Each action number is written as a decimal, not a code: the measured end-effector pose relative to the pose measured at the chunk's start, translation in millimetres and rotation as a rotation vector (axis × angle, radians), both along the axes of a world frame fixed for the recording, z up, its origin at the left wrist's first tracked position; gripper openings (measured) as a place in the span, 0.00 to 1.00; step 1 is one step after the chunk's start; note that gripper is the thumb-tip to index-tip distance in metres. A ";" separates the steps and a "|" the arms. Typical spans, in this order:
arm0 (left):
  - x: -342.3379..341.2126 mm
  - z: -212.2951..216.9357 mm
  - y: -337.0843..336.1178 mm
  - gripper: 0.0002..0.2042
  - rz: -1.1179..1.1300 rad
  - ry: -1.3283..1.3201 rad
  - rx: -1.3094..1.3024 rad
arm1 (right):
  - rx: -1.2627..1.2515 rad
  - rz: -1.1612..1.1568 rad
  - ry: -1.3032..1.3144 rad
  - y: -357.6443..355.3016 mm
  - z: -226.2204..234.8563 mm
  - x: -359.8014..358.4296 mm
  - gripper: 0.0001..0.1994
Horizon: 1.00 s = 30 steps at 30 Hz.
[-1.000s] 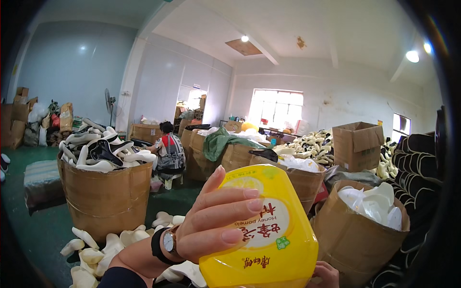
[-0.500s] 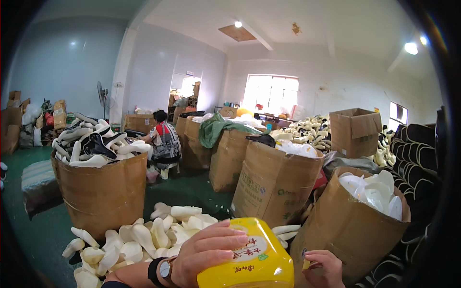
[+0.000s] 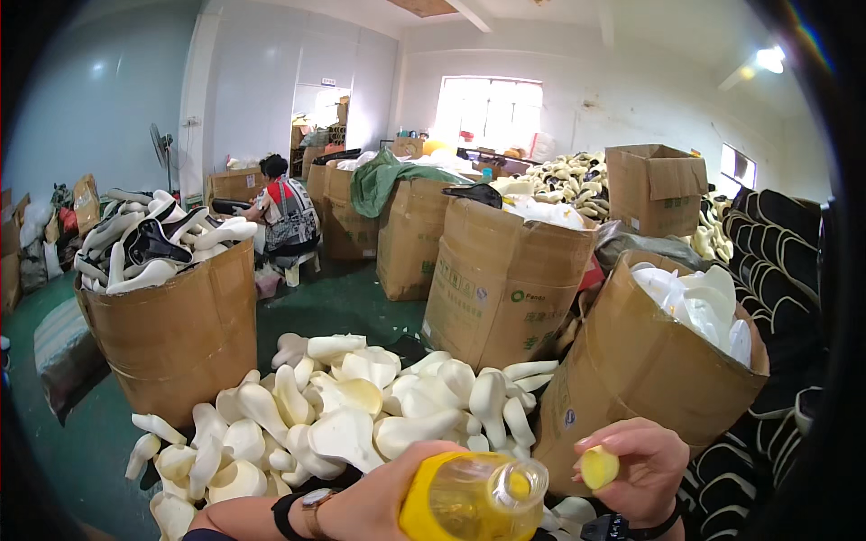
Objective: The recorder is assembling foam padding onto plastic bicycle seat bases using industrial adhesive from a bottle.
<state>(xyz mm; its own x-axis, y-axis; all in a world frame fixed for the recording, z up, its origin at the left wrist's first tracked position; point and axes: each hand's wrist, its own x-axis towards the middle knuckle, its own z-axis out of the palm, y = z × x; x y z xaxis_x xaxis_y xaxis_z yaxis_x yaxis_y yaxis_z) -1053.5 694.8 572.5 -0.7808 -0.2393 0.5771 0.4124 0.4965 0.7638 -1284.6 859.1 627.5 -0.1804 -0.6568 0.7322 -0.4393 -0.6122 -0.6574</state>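
At far left, a tall cardboard box (image 3: 176, 338) is seen heaped with white and black shoe-shaped pieces, on a green floor (image 3: 81, 451). Behind it, a seated person in a patterned top (image 3: 287, 212) is turned away, near a standing fan (image 3: 162, 149). A pile of cream-coloured foam pieces (image 3: 343, 415) is spread over the floor at the centre, just beyond the hands. At the lower edge, a yellow plastic bottle (image 3: 474, 496) of clear yellowish liquid is gripped around its body by the left hand (image 3: 379, 500), fingers closed on it, a watch (image 3: 316, 509) worn at the wrist; the bottle is tilted with its uncapped mouth toward the right. Just beside it, a small yellow cap (image 3: 599, 467) is pinched between thumb and fingertips of the right hand (image 3: 636, 469), apart from the bottle. Behind the right hand, a large cardboard box (image 3: 649, 370) holding white pieces is shown; stacked black pieces (image 3: 776, 270) are ranged along the right.
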 end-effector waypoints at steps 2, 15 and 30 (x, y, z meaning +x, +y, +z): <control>-9.5 -13.9 -0.5 0.46 0.010 -0.112 0.053 | 0.047 0.031 0.256 -18.2 18.0 -3.4 0.17; -14.6 -39.5 -14.8 0.40 -0.148 -0.345 -0.046 | 0.333 0.132 1.019 -32.5 35.2 5.4 0.12; -31.7 -62.3 -7.6 0.36 0.271 -0.299 -0.192 | 0.671 -0.270 1.065 -50.8 -35.1 -23.9 0.16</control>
